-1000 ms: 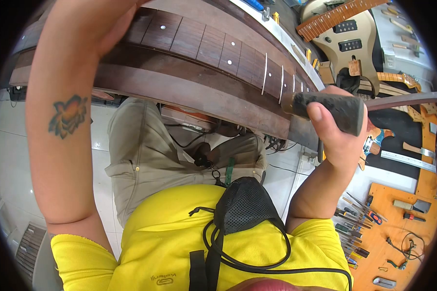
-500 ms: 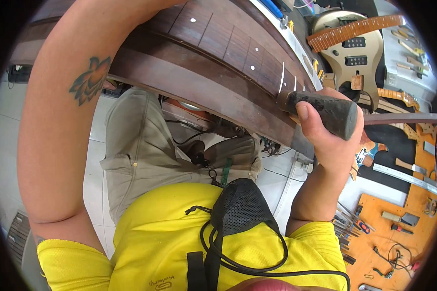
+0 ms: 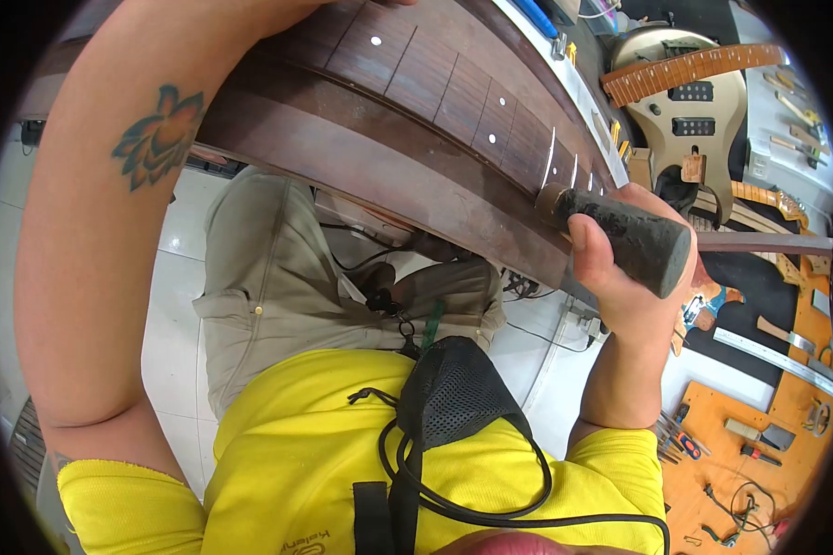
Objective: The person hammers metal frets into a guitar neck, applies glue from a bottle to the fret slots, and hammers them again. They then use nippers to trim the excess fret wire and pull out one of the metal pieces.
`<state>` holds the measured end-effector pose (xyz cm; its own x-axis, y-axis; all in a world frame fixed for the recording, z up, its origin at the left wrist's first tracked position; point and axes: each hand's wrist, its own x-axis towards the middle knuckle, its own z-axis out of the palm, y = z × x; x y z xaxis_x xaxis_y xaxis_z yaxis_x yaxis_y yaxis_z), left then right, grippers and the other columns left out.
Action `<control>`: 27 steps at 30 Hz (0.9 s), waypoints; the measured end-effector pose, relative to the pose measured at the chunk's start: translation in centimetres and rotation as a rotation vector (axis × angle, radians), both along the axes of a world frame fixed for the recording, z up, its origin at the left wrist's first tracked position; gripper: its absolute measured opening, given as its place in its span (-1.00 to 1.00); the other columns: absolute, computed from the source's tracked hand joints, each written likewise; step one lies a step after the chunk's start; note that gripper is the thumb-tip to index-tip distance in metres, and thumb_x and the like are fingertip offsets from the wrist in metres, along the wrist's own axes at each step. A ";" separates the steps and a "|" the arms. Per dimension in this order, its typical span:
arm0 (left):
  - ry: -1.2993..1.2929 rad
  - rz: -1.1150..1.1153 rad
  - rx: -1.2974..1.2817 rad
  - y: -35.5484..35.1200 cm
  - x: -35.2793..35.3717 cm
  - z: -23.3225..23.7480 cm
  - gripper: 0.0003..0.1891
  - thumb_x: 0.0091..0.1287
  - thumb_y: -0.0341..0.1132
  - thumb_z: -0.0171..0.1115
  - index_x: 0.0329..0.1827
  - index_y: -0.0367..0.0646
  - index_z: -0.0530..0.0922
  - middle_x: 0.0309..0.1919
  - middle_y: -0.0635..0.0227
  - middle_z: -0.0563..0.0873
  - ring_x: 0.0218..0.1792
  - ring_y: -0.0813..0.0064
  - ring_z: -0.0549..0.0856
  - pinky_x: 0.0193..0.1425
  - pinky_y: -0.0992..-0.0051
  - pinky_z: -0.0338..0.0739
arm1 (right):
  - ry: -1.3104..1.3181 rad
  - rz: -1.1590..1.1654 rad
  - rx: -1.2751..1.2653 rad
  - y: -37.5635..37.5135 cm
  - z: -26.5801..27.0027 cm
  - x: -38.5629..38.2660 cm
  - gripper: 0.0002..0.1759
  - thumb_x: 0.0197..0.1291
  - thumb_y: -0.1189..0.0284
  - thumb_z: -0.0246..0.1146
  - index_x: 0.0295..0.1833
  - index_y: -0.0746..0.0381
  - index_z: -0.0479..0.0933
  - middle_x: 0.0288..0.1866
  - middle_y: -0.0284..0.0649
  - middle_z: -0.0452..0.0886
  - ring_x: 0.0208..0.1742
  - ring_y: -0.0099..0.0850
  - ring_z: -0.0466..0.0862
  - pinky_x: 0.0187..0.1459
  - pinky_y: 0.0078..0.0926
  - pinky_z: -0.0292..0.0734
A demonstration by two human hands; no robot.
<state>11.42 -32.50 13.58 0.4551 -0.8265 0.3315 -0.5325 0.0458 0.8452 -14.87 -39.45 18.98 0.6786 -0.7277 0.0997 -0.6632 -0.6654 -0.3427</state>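
Observation:
A dark fretboard (image 3: 444, 88) with white dot inlays and fret slots lies across the wooden bench (image 3: 342, 166). Several shiny fret wires (image 3: 549, 153) sit across it toward the right. My right hand (image 3: 620, 268) is wrapped around a thick dark-handled tool (image 3: 629, 231), thumb along its side. The tool's narrow brownish end is close to the first fret wire; whether it touches cannot be made out. My left arm reaches over the fretboard at the upper left. Only a sliver of my left hand (image 3: 379, 2) shows at the top edge, its fingers mostly out of view.
A pale guitar body (image 3: 657, 111) with a neck (image 3: 694, 72) across it lies at the upper right. Hand tools hang on an orange board (image 3: 713, 462) at the right. A metal ruler (image 3: 777, 361) and a blue pen-like object (image 3: 537, 17) are also there.
The view has shifted slightly, so the bench things appear a little further right and lower. My right hand keeps its hold on the tool near the frets. More of my left hand's edge shows.

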 end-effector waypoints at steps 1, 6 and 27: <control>0.111 -0.064 -0.005 0.0 0.6 0.0 -0.69 0.46 -0.37 0.14 0.01 -0.55 0.63 -0.39 0.06 0.79 -0.41 0.34 0.79 -0.24 0.36 0.73 | -0.009 0.008 0.007 0.0 0.0 0.1 -0.63 0.00 0.30 0.65 -0.46 0.30 0.62 -0.61 -0.34 0.53 -0.55 -0.60 0.43 -0.46 -0.55 0.40; 0.239 -0.007 0.034 -0.3 0.3 1.7 -0.70 0.44 -0.42 0.25 0.08 -0.53 0.64 -0.22 0.05 0.79 -0.30 0.40 0.75 -0.21 0.42 0.67 | 0.059 0.051 -0.041 -0.4 1.0 0.8 -0.60 -0.01 0.27 0.66 -0.47 0.29 0.61 -0.62 -0.27 0.55 -0.60 -0.50 0.47 -0.46 -0.49 0.44; -0.481 0.171 0.264 -4.7 2.5 2.7 -0.77 0.21 -0.51 0.31 -0.10 -0.46 0.71 -0.12 -0.32 0.78 0.05 -0.20 0.78 0.17 0.08 0.68 | 0.044 0.074 0.013 -1.3 0.6 0.5 -0.60 0.01 0.36 0.59 -0.56 0.28 0.48 -0.66 -0.39 0.36 -0.57 -0.56 0.30 -0.49 -0.46 0.26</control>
